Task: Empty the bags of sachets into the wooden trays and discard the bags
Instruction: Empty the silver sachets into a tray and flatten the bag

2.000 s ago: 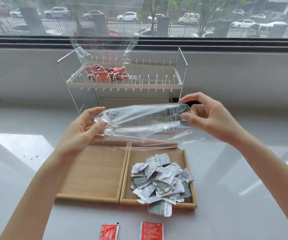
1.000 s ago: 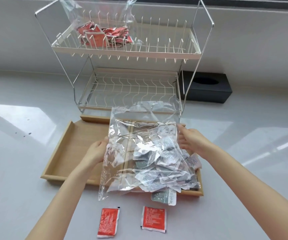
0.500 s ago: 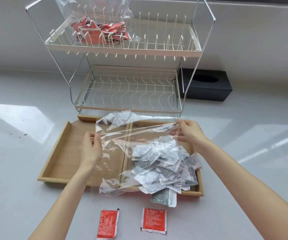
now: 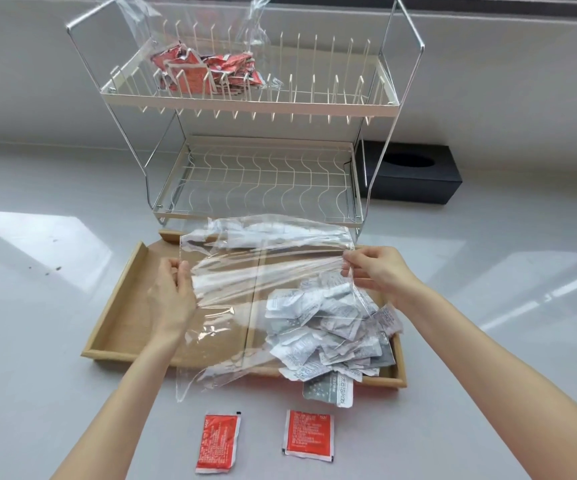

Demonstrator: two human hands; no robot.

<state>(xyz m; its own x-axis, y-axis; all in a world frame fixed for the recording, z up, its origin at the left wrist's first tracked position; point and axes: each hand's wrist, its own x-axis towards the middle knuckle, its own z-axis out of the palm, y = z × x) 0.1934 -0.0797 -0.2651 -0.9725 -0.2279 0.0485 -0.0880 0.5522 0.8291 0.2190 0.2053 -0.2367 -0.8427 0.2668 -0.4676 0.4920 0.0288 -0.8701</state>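
While stretched over trays, empty bag [image 4: 245,292] between left hand [image 4: 172,299], right hand [image 4: 377,271]

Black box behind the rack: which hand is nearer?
Right. The right hand pinches the clear bag over the right tray, below and left of the black box. The left hand holds the bag's far side, over the left tray.
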